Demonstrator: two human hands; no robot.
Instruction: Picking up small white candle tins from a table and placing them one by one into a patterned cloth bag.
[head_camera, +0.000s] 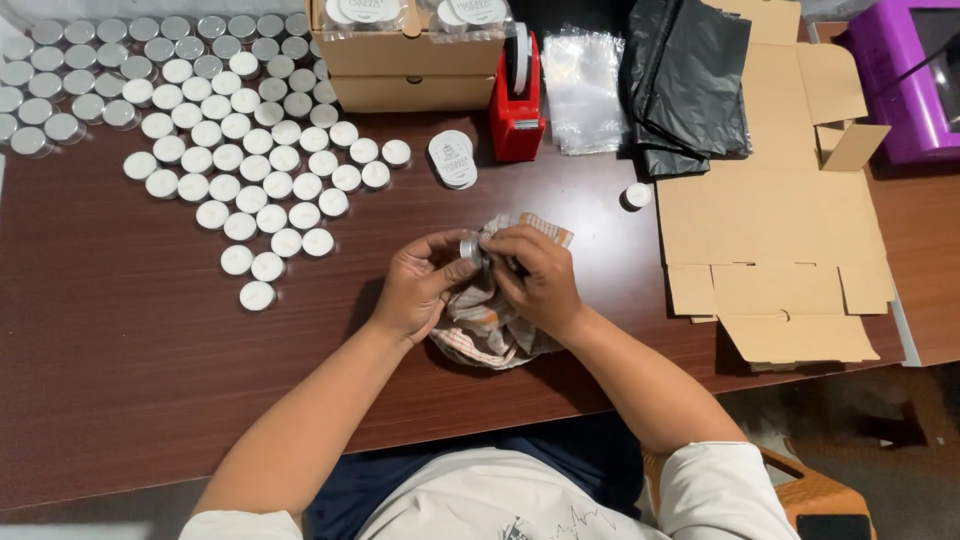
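Note:
My left hand (420, 283) pinches a small round silver tin (470, 248) on its edge over the middle of the brown table (130, 350). My right hand (538, 275) presses a checked cloth (485, 335) against the tin, with the rest of the cloth bunched under both hands. A large group of white tealight candles (250, 160) in metal cups lies to the left, several rows deep.
At the back stand stacked cardboard boxes (405, 70), a red tape dispenser (517, 110), clear plastic bags (583, 85) and a black bag (690, 80). A stack of round labels (452, 158), a lone candle (636, 195), a flattened cardboard box (780, 220) and a purple box (905, 80) lie right.

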